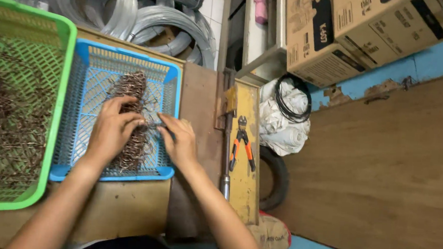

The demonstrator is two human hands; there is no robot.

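two brown cardboard boxes top right, black print

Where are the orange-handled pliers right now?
In the head view, the orange-handled pliers lie on the yellow strip of the bench, to the right of the right hand and the blue basket, beside a metal bar.

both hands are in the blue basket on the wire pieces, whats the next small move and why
Probably lift the right hand slightly to draw its pinched piece free: its fingertips grip at the edge of the wire pile in the blue basket, while the left hand presses the pile flat.
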